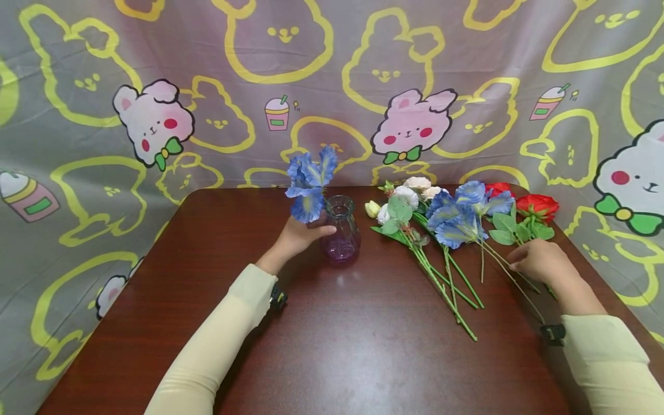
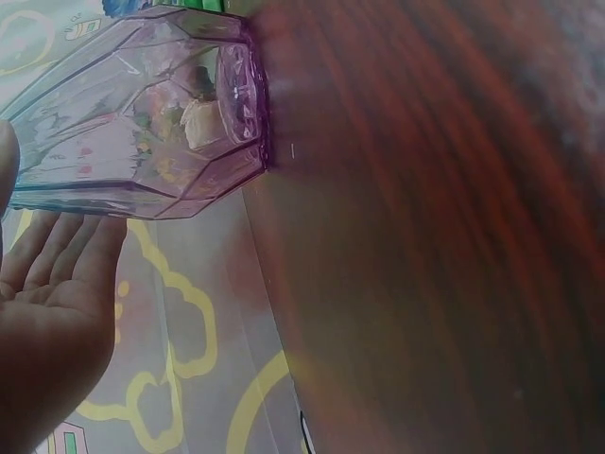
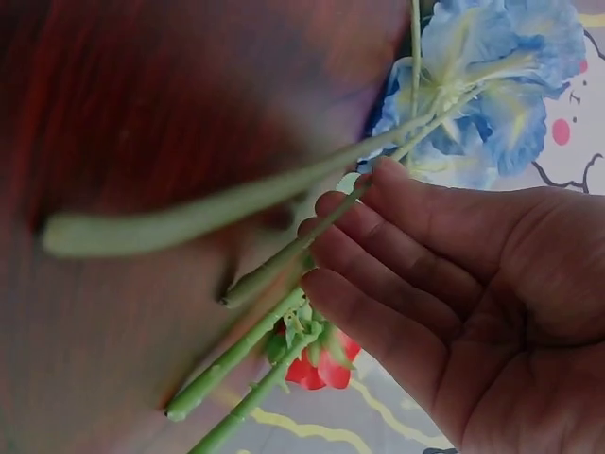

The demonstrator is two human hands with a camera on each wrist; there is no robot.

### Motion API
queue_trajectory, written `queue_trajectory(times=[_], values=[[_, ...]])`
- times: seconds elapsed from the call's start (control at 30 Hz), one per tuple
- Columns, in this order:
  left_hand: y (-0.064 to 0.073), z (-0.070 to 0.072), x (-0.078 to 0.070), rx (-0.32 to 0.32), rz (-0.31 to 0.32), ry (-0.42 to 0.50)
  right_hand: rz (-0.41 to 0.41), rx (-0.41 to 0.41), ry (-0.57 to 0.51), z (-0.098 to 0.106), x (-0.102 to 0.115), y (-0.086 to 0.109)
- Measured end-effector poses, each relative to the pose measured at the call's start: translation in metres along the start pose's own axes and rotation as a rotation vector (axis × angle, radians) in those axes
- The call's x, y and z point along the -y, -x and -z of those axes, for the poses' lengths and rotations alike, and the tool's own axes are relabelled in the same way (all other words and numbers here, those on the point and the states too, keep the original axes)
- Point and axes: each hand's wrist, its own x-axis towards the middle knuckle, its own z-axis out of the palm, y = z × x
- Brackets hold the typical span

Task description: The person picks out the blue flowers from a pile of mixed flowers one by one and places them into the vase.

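A faceted glass vase [image 1: 343, 245], clear above and purple towards its base, stands upright on the table. My left hand [image 1: 300, 235] holds it by the side, thumb across the front and fingers [image 2: 80, 251] behind the glass. One blue artificial iris [image 1: 307, 187] shows at the vase's mouth, leaning left over the hand. At the right, my right hand [image 1: 544, 262] pinches a thin green stem [image 3: 331, 216] between thumb and fingertips. That stem runs up to the cluster of blue irises [image 1: 459, 213] on the table. A thicker stem [image 3: 189, 222] passes beside it, outside the pinch.
White and pale pink flowers [image 1: 410, 196] with long green stems [image 1: 441, 288] lie left of the irises. Red roses [image 1: 538, 207] lie beyond my right hand. A cartoon-print curtain [image 1: 332, 86] hangs behind the brown table [image 1: 332, 346].
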Motion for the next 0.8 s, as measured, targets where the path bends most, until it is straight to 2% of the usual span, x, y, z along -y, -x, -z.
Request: queue_trajectory(times=[0.1,0.4,0.8], values=[[0.0,0.0,0.0,-0.003,-0.004,0.001,0.02,0.002,0.004,-0.002,-0.001,-0.002],[0.0,0.0,0.0,0.001,0.009,-0.021,-0.003,-0.003,-0.004,-0.003,0.001,-0.002],[0.0,0.0,0.001,-0.002,0.009,-0.026,-0.007,-0.114,-0.014,0.004,0.01,0.006]])
